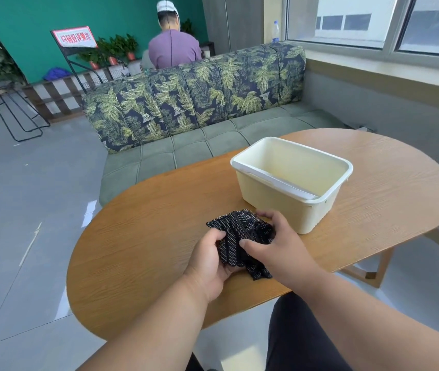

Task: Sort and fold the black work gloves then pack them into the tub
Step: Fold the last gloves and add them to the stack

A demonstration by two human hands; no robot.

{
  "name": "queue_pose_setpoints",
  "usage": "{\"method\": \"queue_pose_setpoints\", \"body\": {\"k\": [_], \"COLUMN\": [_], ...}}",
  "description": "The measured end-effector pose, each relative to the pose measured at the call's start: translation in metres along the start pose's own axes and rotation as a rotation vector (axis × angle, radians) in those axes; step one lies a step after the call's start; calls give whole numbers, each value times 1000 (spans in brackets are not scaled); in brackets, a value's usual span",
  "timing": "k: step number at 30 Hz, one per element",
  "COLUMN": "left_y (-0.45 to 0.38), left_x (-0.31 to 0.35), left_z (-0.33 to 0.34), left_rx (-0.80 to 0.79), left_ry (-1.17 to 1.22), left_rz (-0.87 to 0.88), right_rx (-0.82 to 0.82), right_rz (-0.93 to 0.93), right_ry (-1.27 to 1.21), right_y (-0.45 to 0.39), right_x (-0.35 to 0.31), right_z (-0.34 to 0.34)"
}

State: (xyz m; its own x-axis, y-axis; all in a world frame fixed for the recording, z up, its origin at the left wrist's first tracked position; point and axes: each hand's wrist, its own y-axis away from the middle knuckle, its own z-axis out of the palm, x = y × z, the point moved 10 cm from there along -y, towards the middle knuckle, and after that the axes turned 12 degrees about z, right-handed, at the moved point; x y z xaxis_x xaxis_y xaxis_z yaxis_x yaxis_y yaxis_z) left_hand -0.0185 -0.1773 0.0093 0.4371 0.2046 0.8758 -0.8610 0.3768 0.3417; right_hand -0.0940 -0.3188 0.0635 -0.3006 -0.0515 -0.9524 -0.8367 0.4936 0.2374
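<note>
Both hands, left hand [209,259] and right hand [274,243], clutch the bunched black gloves [242,236] on the counter [138,236], evidently gathering them; tub [274,207] stands just beyond, unfilled.

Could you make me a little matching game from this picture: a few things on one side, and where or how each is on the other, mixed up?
Things:
1. black gloves
2. tub
3. table
4. water bottle

States:
A. on the window sill
B. cream, nothing seen inside
C. bunched between both hands
D. wooden, bears the tub

Pairs: 1-C, 2-B, 3-D, 4-A
</note>
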Motion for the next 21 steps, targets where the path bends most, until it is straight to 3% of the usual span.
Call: {"method": "queue_pose_setpoints", "body": {"k": [5,15,21], "left_y": [4,25,28], "left_x": [5,24,16], "left_z": [-9,-31,-66], "left_rx": [-60,-204,-142], "left_ry": [109,254,315], "left_rz": [4,-17,-57], "right_rx": [-100,-300,-369], "right_rz": [-97,-91,-22], "right_ry": [-9,-139,-230], "right_y": [15,35,33], "right_x": [-16,-26,-14], "right_z": [19,61,78]}}
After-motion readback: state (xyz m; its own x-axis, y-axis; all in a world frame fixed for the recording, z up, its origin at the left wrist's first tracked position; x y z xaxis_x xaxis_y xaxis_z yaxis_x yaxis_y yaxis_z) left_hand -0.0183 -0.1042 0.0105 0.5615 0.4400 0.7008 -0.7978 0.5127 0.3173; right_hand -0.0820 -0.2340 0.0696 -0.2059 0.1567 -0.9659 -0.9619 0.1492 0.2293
